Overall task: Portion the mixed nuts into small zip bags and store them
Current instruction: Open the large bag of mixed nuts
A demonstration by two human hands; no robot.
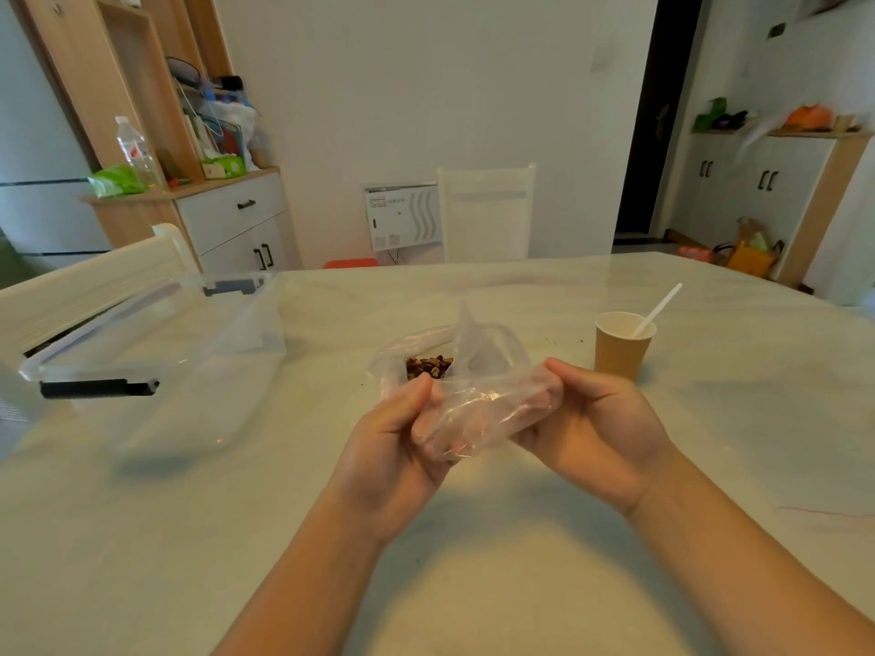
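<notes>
Both hands held a small, clear, crinkled plastic zip bag [478, 409] above the pale marble-patterned table [473, 584]: the left hand [397, 447] pinched its left edge between thumb and curled fingers, and the right hand [596, 423] pinched its right edge likewise. The film looked thin, limp and slippery, nearly weightless while it seemed unfilled, so the stiffer zip strip would probably be the surest place to hold and spread it. Just behind it on the table lay a larger clear bag [412, 348], mouth open, with brown mixed nuts [428, 366] inside. A brown paper cup [622, 345] holding a white plastic spoon [660, 307] stood near the right hand and could tip easily; a clear plastic storage box [189, 362] sat well apart on the left.
</notes>
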